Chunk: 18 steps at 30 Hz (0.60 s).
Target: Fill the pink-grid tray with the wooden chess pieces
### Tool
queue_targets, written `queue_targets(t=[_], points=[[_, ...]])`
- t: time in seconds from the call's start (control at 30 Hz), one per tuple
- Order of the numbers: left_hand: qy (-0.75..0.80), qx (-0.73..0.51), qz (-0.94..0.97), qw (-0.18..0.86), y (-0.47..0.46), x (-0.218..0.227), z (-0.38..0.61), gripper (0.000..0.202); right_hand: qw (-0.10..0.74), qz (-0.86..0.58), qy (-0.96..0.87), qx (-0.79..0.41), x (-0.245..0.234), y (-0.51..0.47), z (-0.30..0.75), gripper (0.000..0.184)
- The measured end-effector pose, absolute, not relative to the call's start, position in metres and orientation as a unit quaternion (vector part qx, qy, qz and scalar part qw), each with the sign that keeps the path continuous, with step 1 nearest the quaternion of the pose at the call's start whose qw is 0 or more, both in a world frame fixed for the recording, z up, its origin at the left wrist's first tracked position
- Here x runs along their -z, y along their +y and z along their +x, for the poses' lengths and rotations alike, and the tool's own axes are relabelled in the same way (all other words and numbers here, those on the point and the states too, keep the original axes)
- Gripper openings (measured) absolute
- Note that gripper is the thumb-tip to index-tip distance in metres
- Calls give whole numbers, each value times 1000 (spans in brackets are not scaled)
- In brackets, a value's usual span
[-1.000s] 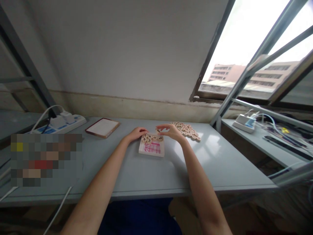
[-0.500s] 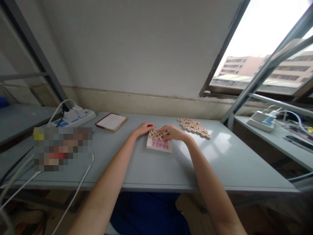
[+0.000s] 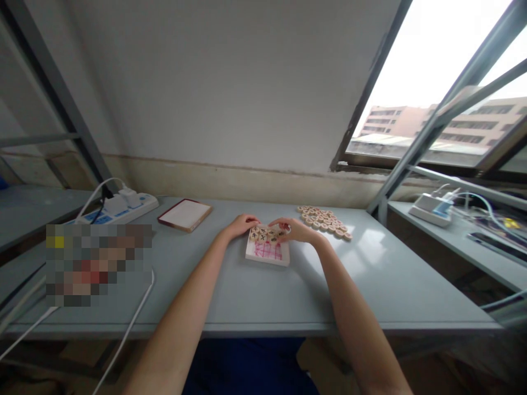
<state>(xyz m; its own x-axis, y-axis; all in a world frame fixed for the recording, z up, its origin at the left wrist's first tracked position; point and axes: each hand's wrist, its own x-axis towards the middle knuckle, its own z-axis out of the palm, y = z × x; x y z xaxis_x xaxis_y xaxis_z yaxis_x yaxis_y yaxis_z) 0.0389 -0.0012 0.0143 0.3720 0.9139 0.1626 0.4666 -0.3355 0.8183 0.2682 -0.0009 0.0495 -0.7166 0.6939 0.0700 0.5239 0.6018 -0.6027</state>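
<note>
A small white board with a pink grid lies on the grey table. Several round wooden pieces with dark marks sit along its far edge. My left hand rests at the board's far left corner, fingers curled against the pieces. My right hand is at the far right corner, fingers bent down onto a piece there; whether it grips one is unclear. A heap of more wooden pieces lies to the right, behind my right hand.
A flat white tablet with a brown frame lies at the back left. A power strip with plugs and white cables sits further left. A second table with a charger and cables stands at right under the window.
My right hand has come down from a raised pinch above the board onto the pieces at its far right corner. The left hand has stayed at the board's far left corner.
</note>
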Motion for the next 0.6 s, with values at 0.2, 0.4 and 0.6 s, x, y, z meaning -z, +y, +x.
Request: queue_targets(t=[0.2,0.4,0.6], points=[[464,-319,750,347,1,-13,38,31,147,-362,-899,-199,-46,1,275,53],[470,-313,754,336,1,-13,39,32,134,-373,-908,-138,-41,-3,263,67],[466,-314,754,340,0,-15,38,32,163,-361,-902,-173,-48,0,274,67]])
